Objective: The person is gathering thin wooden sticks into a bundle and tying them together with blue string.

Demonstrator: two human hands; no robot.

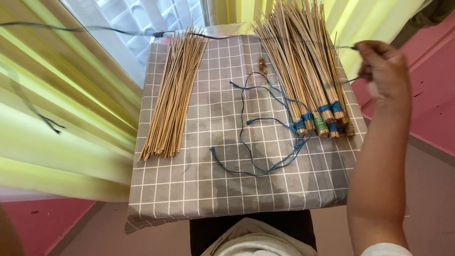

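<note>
My right hand [383, 71] was raised at the far right edge of the table, fingers pinched on a thin blue string [265, 128] that ran down to the tied bundles [308, 80]. My left hand was out of view. I judged the work partly done: several stick bundles lay bound at their ends with blue or green wrapping, while a loose pile of sticks [173, 95] on the left of the checked cloth [213, 180] remained untied. No containers were present.
</note>
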